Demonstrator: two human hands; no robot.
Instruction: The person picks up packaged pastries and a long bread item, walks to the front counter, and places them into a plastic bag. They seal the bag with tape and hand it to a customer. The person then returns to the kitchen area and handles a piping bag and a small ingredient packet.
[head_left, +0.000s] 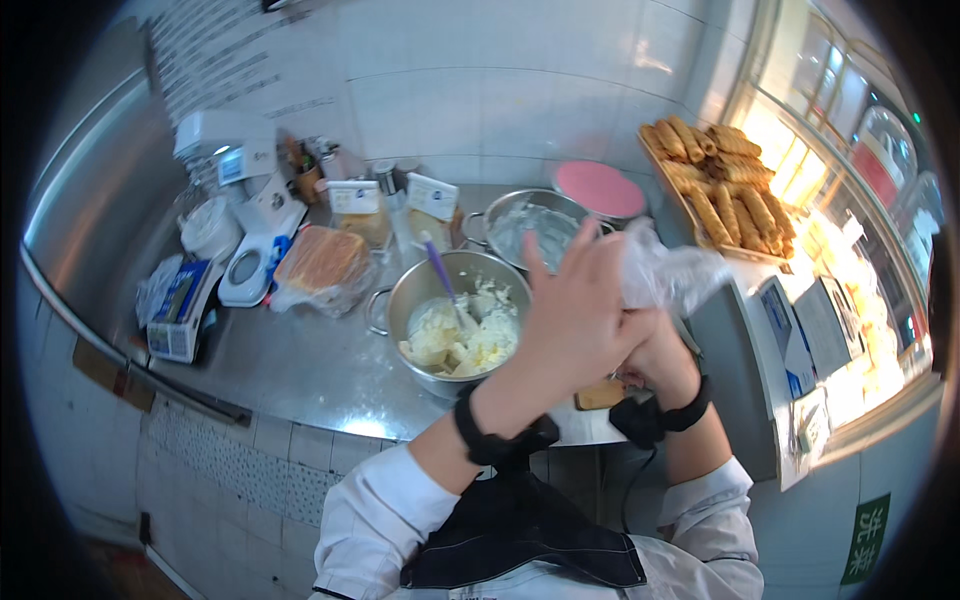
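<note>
My left hand (574, 307) is raised over the right side of a steel mixing bowl (401, 292), several fingers pointing up. Against it, my right hand (664, 352) is closed around a crumpled clear plastic bag or film (667, 270), which sticks out above and to the right. Whether my left hand also grips the plastic is hidden. Inside the bowl lies a pale yellow, lumpy creamy mass (450, 341). A spatula with a purple handle (439, 266) stands tilted in it. Just behind, a second steel pot (536, 202) has white residue on its walls.
Bread in plastic wrap (322, 259), a white stand mixer (236, 180) and a blue-and-white carton (180, 307) stand left on the steel counter (300, 382). Pink round lids (600, 187) lie behind. A tray of golden pastry rolls (724, 187) and boxes (814, 326) stand right.
</note>
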